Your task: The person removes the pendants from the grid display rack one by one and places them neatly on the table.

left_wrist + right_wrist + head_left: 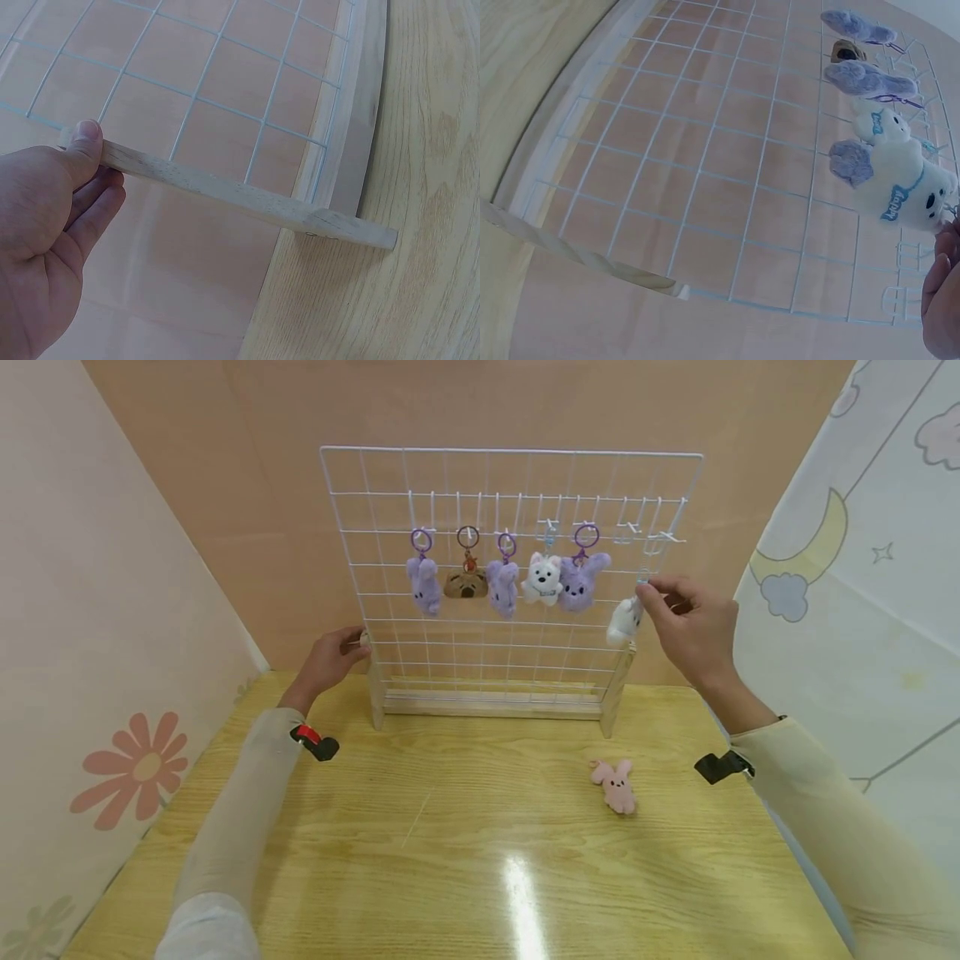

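My right hand (693, 627) pinches a white plush dog keychain (624, 621) by its top, and the plush dangles in front of the grid's right side. In the right wrist view this plush dog (904, 184) has a blue collar with lettering. My left hand (330, 658) grips the top of the left wooden post (202, 182) of the display stand, thumb on one side and fingers on the other. The stand carries a white wire grid (480, 643). Hanging from its hooks are purple plush keychains (425, 585), a brown plush keychain (467, 583) and another white plush keychain (543, 579).
A pink plush keychain (617, 787) lies on the wood-grain table (450, 827), in front of the stand's right foot. Bare hooks (663, 537) stick out at the grid's right end. Patterned cloth walls (862, 593) stand at both sides.
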Tool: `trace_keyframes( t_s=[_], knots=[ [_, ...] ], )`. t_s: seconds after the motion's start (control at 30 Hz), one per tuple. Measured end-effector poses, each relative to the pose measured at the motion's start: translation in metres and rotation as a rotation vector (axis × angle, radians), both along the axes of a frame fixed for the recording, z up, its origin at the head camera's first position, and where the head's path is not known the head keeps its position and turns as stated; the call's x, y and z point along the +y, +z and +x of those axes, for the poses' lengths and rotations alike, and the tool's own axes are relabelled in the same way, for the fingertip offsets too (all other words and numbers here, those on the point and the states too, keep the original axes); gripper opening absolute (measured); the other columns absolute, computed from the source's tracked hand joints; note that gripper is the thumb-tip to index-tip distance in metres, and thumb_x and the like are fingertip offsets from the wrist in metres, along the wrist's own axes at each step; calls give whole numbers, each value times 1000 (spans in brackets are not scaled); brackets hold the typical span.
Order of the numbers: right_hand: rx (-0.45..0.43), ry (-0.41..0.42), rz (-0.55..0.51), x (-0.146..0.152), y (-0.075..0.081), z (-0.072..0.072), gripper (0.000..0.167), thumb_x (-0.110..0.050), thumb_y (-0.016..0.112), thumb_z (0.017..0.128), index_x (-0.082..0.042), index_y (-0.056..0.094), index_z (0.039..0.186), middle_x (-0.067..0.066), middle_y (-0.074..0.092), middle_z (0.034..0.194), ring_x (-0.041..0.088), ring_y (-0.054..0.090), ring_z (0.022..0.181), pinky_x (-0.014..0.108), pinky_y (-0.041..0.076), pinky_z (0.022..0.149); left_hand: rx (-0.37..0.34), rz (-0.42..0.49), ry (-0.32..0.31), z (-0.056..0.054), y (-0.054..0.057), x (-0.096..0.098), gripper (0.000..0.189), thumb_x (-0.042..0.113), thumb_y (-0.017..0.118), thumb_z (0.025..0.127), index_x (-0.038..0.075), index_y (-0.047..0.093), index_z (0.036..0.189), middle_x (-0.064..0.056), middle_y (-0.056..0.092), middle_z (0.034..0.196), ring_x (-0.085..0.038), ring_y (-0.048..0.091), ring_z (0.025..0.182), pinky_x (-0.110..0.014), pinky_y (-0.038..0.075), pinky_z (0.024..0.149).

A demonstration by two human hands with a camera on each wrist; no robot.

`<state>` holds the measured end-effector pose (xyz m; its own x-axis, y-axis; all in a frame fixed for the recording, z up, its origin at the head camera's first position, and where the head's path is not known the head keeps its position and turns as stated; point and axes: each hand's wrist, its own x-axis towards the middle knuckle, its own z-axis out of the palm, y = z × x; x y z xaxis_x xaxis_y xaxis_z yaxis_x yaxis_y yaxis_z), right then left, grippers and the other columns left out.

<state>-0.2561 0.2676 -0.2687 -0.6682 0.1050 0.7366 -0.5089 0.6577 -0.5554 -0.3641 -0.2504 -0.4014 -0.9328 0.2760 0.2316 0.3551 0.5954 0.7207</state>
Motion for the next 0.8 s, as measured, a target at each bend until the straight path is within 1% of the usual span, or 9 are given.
trace_keyframes(
  t_s=[0.2,0.23,0.27,0.33,0.43,0.47,0.57,0.73,0.8],
  knots=[
    [-8,5,32,4,-14,9,30,-30,73,96,-1,80,104,-33,62,81,-3,58,65,10,44,57,-5,1,-1,0,-1,-1,59,22,58,107,-8,38,154,-30,49,149,-45,54,132,-56,47,107],
    [-7,5,40,4,-17,10,29,-29,74,96,-1,80,104,-27,65,81,-4,58,64,10,43,57,-6,2,-2,0,-1,-2,59,22,58,107,-7,38,154,-30,49,149,-44,54,132,-56,48,107],
    [-6,5,45,5,-20,11,29,-29,74,96,-2,80,103,-27,65,80,-3,57,63,10,42,56,-8,2,-4,0,0,-2,59,22,58,107,-7,37,154,-30,49,149,-44,54,132,-56,48,106],
    [-1,7,56,7,-27,13,26,-26,74,96,-2,81,103,-20,69,80,-3,56,62,10,42,55,-12,5,-8,0,0,-2,60,23,58,107,-6,37,155,-30,48,150,-44,54,132,-56,48,106],
    [-6,12,55,8,-36,16,23,-24,75,95,-3,81,102,-16,70,81,-3,56,62,11,40,53,-14,7,-4,1,0,-2,59,22,58,107,-5,37,155,-28,48,150,-43,55,132,-56,48,106],
    [-12,16,50,8,-39,17,22,-24,76,95,-4,82,102,-21,68,81,-3,56,62,11,40,53,-16,5,-3,1,0,-1,60,23,58,107,-5,37,155,-28,48,150,-43,54,132,-56,48,106],
    [-27,22,44,7,-48,21,19,-22,76,95,-5,82,102,-16,70,81,-3,57,63,11,41,54,-18,5,-1,1,0,-1,60,23,57,107,-5,37,155,-28,48,150,-43,54,133,-56,48,106],
    [-37,33,51,6,-63,29,15,-16,77,94,-4,82,101,10,75,81,-4,56,63,10,41,55,-14,16,-3,0,-1,-1,59,22,58,106,-6,37,155,-28,48,150,-43,54,133,-56,48,107],
    [-41,33,59,6,-69,32,15,-14,77,93,-2,82,101,14,75,81,-5,55,63,9,40,55,-13,23,-7,1,0,-1,59,21,58,106,-6,38,154,-29,49,149,-43,55,132,-56,48,106]
  ],
)
